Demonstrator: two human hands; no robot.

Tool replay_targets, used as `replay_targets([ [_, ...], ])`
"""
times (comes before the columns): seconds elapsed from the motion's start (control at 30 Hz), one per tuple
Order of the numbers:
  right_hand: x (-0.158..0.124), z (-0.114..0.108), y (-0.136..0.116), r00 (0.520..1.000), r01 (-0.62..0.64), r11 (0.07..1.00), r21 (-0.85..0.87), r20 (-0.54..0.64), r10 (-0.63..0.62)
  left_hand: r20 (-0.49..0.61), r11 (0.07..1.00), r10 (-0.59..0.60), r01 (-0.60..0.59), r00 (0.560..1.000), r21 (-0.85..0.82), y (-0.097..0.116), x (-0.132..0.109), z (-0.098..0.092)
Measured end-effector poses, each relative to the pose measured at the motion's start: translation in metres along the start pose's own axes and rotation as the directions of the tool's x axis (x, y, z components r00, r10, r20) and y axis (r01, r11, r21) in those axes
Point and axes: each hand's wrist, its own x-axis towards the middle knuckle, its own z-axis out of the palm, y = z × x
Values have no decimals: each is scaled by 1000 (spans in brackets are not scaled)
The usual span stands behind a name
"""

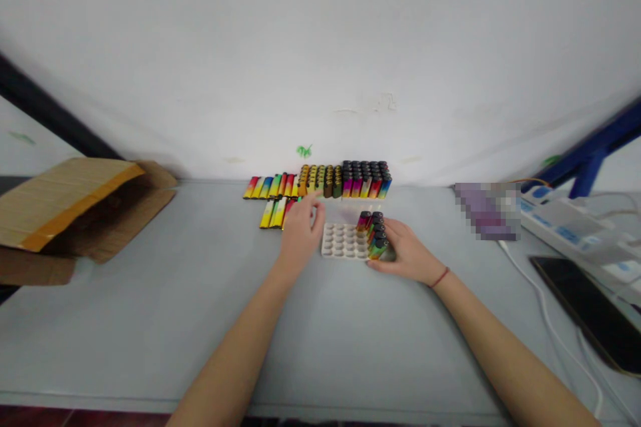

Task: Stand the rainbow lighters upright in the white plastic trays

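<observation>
lighters [371, 235] stand upright, heads up, against the right hand [408, 252]

My lighters [373, 235]: rainbow gradient, yellow through green and magenta to blue, black tops. Tray [336, 241] off-white. Tabletop [150, 320] pale grey.

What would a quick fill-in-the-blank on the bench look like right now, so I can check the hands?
The right hand rests against a cluster of lighters at the ____ end of the white tray.
The left hand is beside the tray, in front of loose lighters lying ____ on the grey bench.
The band on the right wrist is ____.
The upright lighters at the back have ____ tops.

Missing words: right; flat; red; black.
</observation>
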Motion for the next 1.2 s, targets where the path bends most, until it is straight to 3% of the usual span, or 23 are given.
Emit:
replay_targets([
  [0.07, 0, 0, 1, 1000, 4, 1000, -2, 2, -4, -128, 985, -163, 170, 978, 43, -15, 9, -16],
  [0.17, 0, 1, 1, 1000, 4, 1000, -8, 0, -4, -210, 909, -300, 345, 931, 232, -42, 17, -39],
  [0.23, -1, 1, 2, 1000, 2, 1000, -12, -4, -2, -175, 842, -362, 402, 915, 359, -60, 18, -50],
  [0.37, -1, 2, 2, 1000, 6, 1000, -20, -6, -6, -33, 775, -446, 405, 894, 485, -79, 17, -57],
  [0.57, 0, 1, 1, 1000, 3, 1000, -3, 1, -3, 37, 738, -472, 371, 881, 564, -77, 17, -58],
  [0.73, 0, 1, 1, 1000, 3, 1000, -14, 2, -3, 6, 684, -483, 372, 876, 628, -76, 17, -62],
  [0.9, -1, 0, 1, 1000, 7, 1000, -16, 5, -7, 72, 693, -483, 331, 872, 640, -72, 17, -64],
  [1.07, -1, 0, 1, 1000, 2, 1000, -10, 6, -2, -31, 668, -553, 466, 833, 580, -63, 16, -66],
  [1.2, -1, 1, 1, 1000, -6, 1000, -7, 7, 6, -169, 739, -509, 529, 844, 418, -60, 21, -68],
])
